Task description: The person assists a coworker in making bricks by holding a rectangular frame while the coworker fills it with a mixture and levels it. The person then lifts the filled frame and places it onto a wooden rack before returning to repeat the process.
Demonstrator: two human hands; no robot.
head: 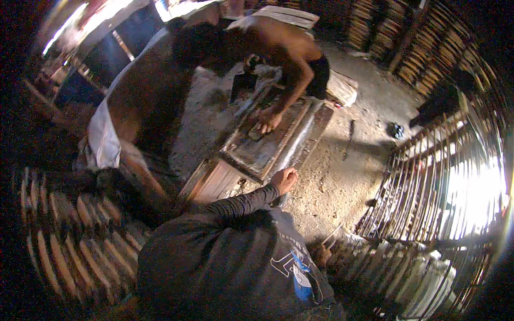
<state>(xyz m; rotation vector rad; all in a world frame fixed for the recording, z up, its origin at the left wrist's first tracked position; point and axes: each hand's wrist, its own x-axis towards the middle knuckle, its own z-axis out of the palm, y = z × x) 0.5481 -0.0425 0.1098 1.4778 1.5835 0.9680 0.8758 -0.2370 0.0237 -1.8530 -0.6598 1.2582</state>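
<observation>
My left hand (284, 180), in a dark long sleeve, is curled into a loose fist near the close corner of a shallow wooden frame (263, 176); nothing shows between its fingers. Lower right, my right hand (324, 255) is closed around a thin pale stick (332, 236) that points up and right. Along the frame's right side runs a long board or trough (297, 140) with a bright sheen. A bare-backed co-worker bends over the frame, and that person's hand (268, 121) presses a small, unclear object onto the dark surface inside it.
Below the frame stands a wooden box or bench (213, 184). A wooden block (342, 89) lies beyond it. On the dusty ground (333, 188) are a dark thin object (351, 130) and a small dark bundle (395, 130). Slatted walls (401, 192) stand right; a light cloth (103, 140) hangs left.
</observation>
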